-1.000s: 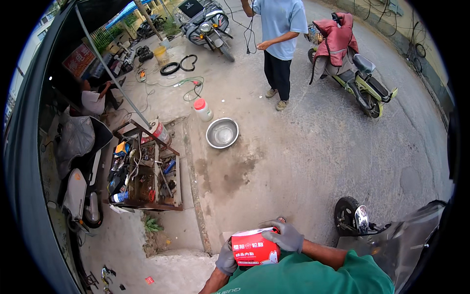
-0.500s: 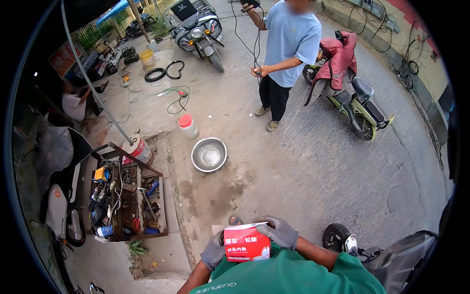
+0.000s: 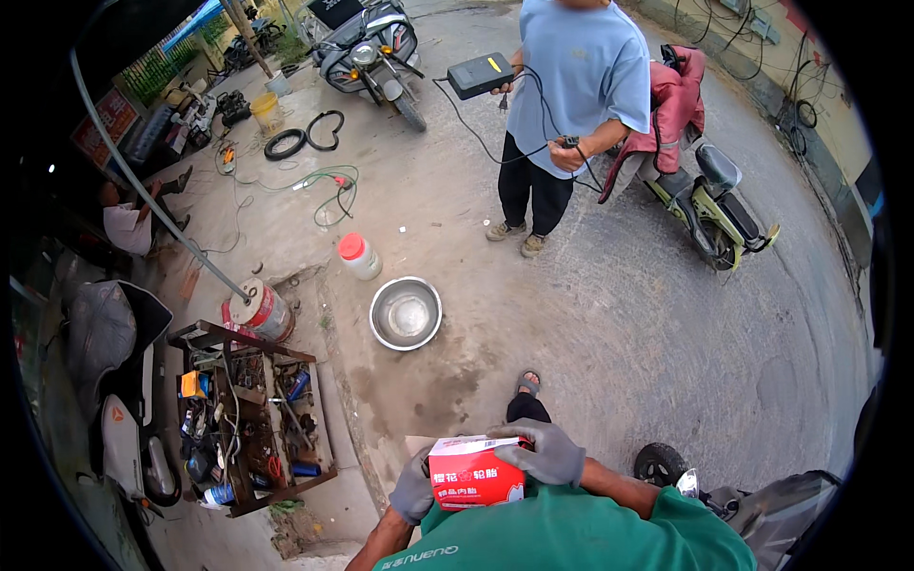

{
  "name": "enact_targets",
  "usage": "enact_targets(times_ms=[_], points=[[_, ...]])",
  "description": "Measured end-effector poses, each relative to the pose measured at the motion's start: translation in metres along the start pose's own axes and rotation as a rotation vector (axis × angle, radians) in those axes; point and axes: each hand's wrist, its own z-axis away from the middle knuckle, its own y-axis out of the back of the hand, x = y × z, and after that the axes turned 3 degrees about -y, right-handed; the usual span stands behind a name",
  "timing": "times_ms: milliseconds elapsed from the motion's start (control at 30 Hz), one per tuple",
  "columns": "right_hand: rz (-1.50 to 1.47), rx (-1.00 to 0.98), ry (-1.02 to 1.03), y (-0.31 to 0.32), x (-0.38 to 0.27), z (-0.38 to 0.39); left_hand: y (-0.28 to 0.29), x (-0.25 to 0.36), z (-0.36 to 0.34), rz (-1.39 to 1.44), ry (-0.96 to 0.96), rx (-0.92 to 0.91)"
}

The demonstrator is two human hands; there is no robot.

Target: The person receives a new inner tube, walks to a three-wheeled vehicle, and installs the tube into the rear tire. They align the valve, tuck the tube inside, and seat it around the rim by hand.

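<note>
A small red cardboard box (image 3: 465,483) with white print is held close against my green shirt, its white upper edge tilted toward me. My left hand (image 3: 413,487), in a grey glove, grips the box's left side. My right hand (image 3: 545,452), gloved alike, is closed over its upper right corner, fingers across the top. A pale brown flap or piece of card shows behind the box at the left; whether it belongs to the box I cannot tell. Beyond my hands, a steel basin (image 3: 407,314) stands on the concrete beside a lidded plastic jar (image 3: 360,257).
A tool cart (image 3: 309,490) full of tools stands at left, by a pole in a bucket (image 3: 269,314). Ahead, a person in a light blue shirt (image 3: 581,81) holds a black cabled box (image 3: 479,75). A scooter (image 3: 709,205) is parked at right; another wheel (image 3: 659,466) is near my right arm.
The person ahead has lowered the black box and stands nearer the centre with cables in hand. My foot has stepped forward on the right. Both my hands still hold the red box.
</note>
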Motion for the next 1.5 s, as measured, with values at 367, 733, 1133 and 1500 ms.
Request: enact_targets(times_ms=[367, 733, 1133, 1500], points=[[0.281, -0.492, 0.043, 0.162, -0.037, -0.139, -0.039, 0.054, -0.09, -0.277, -0.131, 0.269], [0.663, -0.615, 0.305, 0.218, -0.05, -0.221, -0.065, 0.09, -0.154, -0.01, -0.085, 0.266], [0.86, -0.316, 0.478, 0.252, -0.088, -0.291, 0.025, 0.168, -0.236, 0.131, -0.108, 0.237], [0.577, -0.171, 0.328, 0.238, -0.129, -0.378, 0.095, 0.236, -0.307, -0.131, -0.17, 0.187]])
